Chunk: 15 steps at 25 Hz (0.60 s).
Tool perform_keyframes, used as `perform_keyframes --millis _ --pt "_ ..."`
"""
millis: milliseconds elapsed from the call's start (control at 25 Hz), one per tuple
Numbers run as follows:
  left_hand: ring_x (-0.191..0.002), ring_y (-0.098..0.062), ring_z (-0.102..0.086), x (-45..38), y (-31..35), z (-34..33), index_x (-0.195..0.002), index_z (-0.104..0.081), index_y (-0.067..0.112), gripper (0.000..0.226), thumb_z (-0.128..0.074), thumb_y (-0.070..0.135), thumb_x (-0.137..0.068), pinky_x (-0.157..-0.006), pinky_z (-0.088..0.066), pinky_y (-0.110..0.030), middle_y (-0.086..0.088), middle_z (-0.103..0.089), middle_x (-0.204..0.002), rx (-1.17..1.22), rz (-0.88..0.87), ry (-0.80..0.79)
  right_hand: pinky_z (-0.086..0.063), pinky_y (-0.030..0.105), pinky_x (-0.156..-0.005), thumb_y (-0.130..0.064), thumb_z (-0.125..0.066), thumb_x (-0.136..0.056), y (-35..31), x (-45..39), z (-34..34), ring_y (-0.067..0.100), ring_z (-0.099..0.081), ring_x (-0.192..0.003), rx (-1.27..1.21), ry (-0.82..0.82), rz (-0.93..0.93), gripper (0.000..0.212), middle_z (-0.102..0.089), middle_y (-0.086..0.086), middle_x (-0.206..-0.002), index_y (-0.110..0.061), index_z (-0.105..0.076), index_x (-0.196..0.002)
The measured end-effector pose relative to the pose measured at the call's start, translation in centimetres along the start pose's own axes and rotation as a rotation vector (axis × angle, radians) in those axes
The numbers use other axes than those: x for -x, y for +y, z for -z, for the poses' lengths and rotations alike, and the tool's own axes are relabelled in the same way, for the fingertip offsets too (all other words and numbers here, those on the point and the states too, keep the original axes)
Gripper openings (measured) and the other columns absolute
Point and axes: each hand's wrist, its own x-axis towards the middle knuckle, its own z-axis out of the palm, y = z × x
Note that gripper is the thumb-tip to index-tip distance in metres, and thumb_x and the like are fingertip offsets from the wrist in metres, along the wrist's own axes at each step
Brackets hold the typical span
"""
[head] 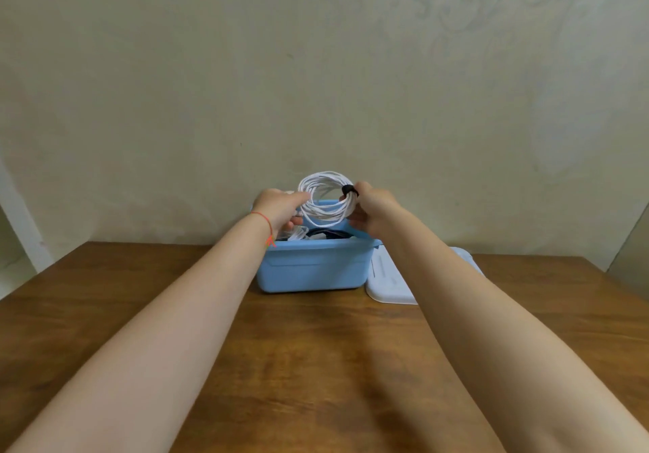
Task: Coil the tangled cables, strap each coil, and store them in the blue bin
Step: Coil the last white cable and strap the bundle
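A white cable coil [325, 203] is held upright just above the blue bin [312, 266] at the far side of the table. A black strap [348, 190] wraps the coil's right side. My left hand [279, 208] grips the coil's left side, and my right hand [372, 208] grips its right side by the strap. Inside the bin lie a black cable [328, 233] and some white cable [298, 234], partly hidden by my left wrist.
A white lid [388, 279] lies flat on the wooden table [316, 365] just right of the bin, partly under my right forearm. A pale wall stands close behind the bin.
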Motion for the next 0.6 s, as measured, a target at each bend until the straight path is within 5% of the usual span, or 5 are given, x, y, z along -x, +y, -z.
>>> perform_keyframes --millis 160,320,400,480,600 --pt "-0.043 -0.021 -0.048 -2.6 -0.9 -0.9 -0.068 -0.057 0.004 0.021 -0.059 0.016 -0.084 -0.045 -0.035 -0.021 -0.010 -0.058 -0.056 -0.510 0.001 0.082 -0.037 0.023 -0.047 -0.026 -0.053 -0.095 -0.3 -1.1 0.9 0.021 -0.045 -0.050 0.632 0.018 0.102 0.032 -0.052 0.010 -0.065 -0.008 -0.051 -0.069" --pt "-0.068 -0.030 -0.055 -2.8 -1.0 -2.3 -0.070 -0.058 0.007 0.020 -0.060 0.022 -0.083 -0.053 -0.036 -0.029 -0.013 -0.062 -0.072 -0.866 -0.071 0.069 -0.045 0.032 -0.073 -0.042 -0.054 -0.095 0.0 -1.6 1.3 0.030 -0.057 -0.092 1.402 0.107 0.348 0.030 -0.064 0.013 -0.108 -0.013 -0.061 -0.095" --pt "-0.091 -0.036 -0.061 -2.8 -1.0 -2.4 -0.091 -0.067 0.005 0.024 -0.062 0.027 -0.085 -0.065 -0.041 -0.030 -0.019 -0.067 -0.099 -0.998 -0.125 0.097 -0.043 0.036 -0.090 -0.044 -0.053 -0.096 0.7 -1.9 1.3 0.031 -0.052 -0.118 1.549 0.186 0.443 0.039 -0.055 0.012 -0.130 -0.014 -0.062 -0.120" --pt "-0.117 -0.035 -0.055 -2.5 -1.2 -2.4 -0.120 -0.064 0.011 0.041 -0.064 0.035 -0.087 -0.087 -0.046 -0.036 -0.016 -0.057 -0.127 -1.063 -0.258 0.178 -0.041 0.036 -0.093 -0.035 -0.056 -0.095 1.4 -2.3 1.4 0.031 -0.046 -0.123 1.542 0.219 0.502 0.036 -0.047 0.011 -0.131 -0.016 -0.059 -0.125" --pt "-0.131 -0.029 -0.046 -2.4 -1.5 -3.8 -0.129 -0.060 0.023 0.039 -0.049 0.043 -0.097 -0.109 -0.036 -0.040 -0.009 -0.052 -0.140 -1.095 -0.420 -0.058 -0.042 0.037 -0.100 -0.019 -0.052 -0.093 2.3 -3.0 1.6 0.032 -0.043 -0.120 1.363 0.125 0.448 0.028 -0.042 0.012 -0.125 -0.014 -0.063 -0.119"
